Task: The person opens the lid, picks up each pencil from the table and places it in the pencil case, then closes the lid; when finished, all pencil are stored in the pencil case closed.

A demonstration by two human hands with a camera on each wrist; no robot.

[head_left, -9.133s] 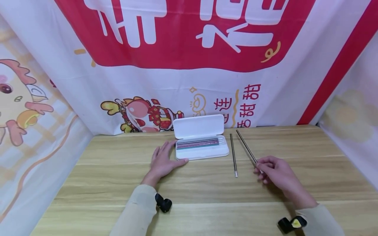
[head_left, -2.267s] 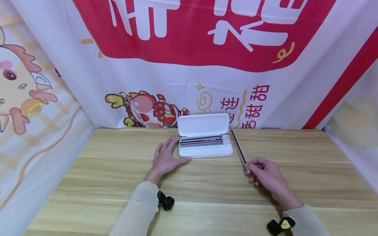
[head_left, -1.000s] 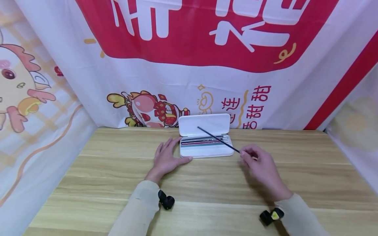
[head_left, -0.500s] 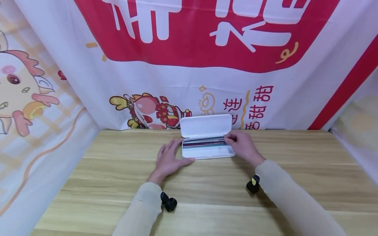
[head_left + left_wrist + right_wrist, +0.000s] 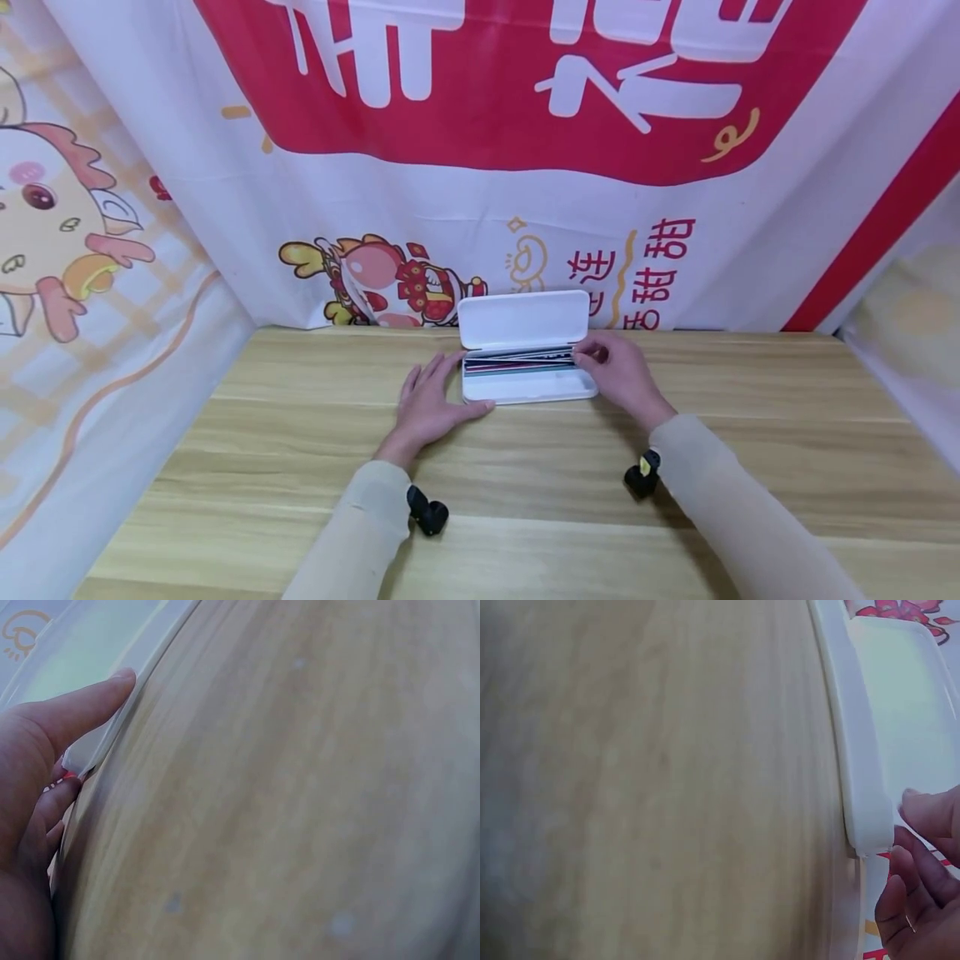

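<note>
A white pencil case [image 5: 528, 388] stands with its lid [image 5: 523, 320] raised against the cloth. Several pencils [image 5: 517, 362], dark, red and teal, lie side by side along its rear half. My left hand [image 5: 427, 410] spans the case's left end with extended fingers, its thumb [image 5: 105, 701] against the front wall and a forefinger at the back corner. Over the right end, my right hand [image 5: 618, 375] pinches the end of a dark pencil between thumb and fingers, low among the others. The right fingertips hide that pencil's end.
The case sits near the back edge of a wood-grain table [image 5: 525, 517]. A white and red printed cloth [image 5: 450, 200] hangs directly behind it, with another printed cloth [image 5: 135, 275] along the left side.
Two striped pencils once lay right of the case; none lies there now. My right hand has carried a dark pencil left and lowered it into the case. My left hand has stayed put.
</note>
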